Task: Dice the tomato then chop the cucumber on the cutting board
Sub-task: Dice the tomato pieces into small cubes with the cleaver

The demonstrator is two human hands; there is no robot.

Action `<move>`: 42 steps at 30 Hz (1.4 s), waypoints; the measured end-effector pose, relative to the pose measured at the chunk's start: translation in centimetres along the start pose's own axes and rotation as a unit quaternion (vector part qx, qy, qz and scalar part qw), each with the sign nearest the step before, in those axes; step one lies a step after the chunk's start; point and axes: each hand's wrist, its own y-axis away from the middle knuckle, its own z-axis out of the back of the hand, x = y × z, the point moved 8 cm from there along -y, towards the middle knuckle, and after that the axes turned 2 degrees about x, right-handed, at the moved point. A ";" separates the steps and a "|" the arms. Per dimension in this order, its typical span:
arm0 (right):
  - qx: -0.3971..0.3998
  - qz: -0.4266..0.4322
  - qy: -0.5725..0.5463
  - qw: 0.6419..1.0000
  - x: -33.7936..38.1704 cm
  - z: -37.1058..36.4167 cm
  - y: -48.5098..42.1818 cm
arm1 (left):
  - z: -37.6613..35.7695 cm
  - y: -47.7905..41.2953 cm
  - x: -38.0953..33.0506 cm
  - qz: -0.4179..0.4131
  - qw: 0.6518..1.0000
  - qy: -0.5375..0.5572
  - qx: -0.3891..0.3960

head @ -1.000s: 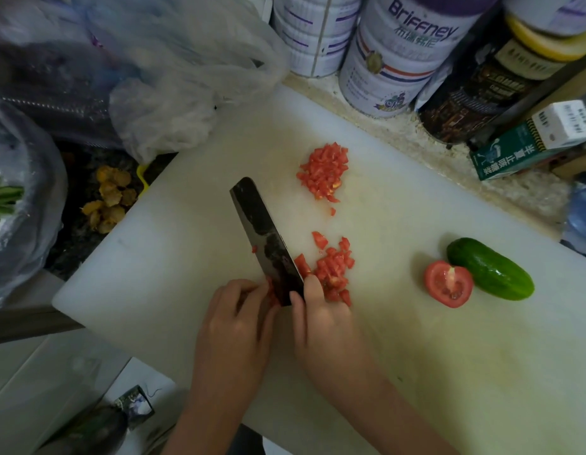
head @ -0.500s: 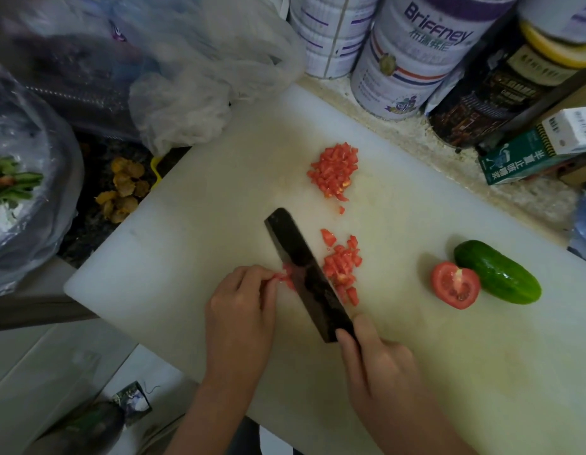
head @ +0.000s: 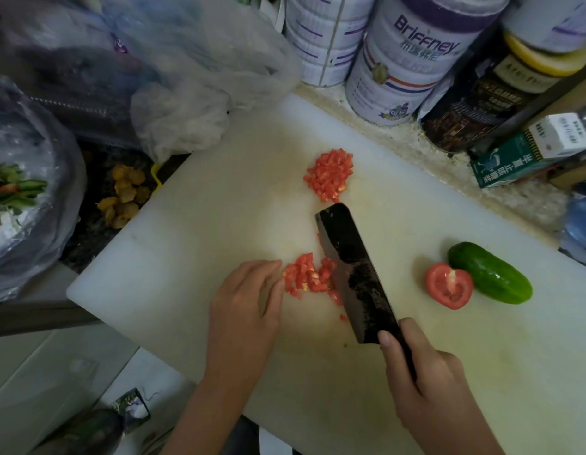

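- White plastic cutting board [head: 219, 224] lies on the desk. The right hand [head: 426, 382] is wrapped round the handle of a dark broad-bladed cleaver [head: 354, 274], whose blade is against the near pile of red tomato dice [head: 306, 277].
- The left hand [head: 249, 300] has its fingers straight and together, tips touching the other side of that pile. It grips nothing.
- A far heap of red tomato dice [head: 329, 174] sits just past the blade tip. The uncut red tomato half [head: 448, 285] is cut face up on the board's right side, with the whole green cucumber [head: 488, 272] right beside it, apparently touching.
- Risk: the left fingertips are on the same pile as the blade, so a quick sweep or chop could nick them.
- Risk: the wet dice could skid and scatter off the pile if pushed hard.
- Risk: the round cucumber could roll when the tomato half is taken away.
- Hidden: the cleaver handle is covered by the right hand, and the blade covers part of the near pile.
- Cannot tell whether the edge touches the board or how steeply the blade tilts.
- The board's near right corner is cut off by the frame.
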 end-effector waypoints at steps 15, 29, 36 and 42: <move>-0.035 -0.081 -0.023 0.996 -4.0 0.5 0.7 | -3.8 -0.2 -1.2 0.018 0.993 -0.026 0.113; -0.029 -0.096 -0.038 0.994 -5.8 0.5 0.6 | -4.2 -3.7 -2.4 -0.071 0.988 -0.128 0.051; -0.007 -0.185 -0.133 0.974 -5.9 -2.3 2.0 | -8.9 -3.4 -2.8 -0.080 0.985 -0.054 0.141; -0.002 -0.216 -0.138 0.967 -5.6 -2.1 3.0 | -9.0 -2.9 -3.2 -0.127 0.979 -0.037 0.155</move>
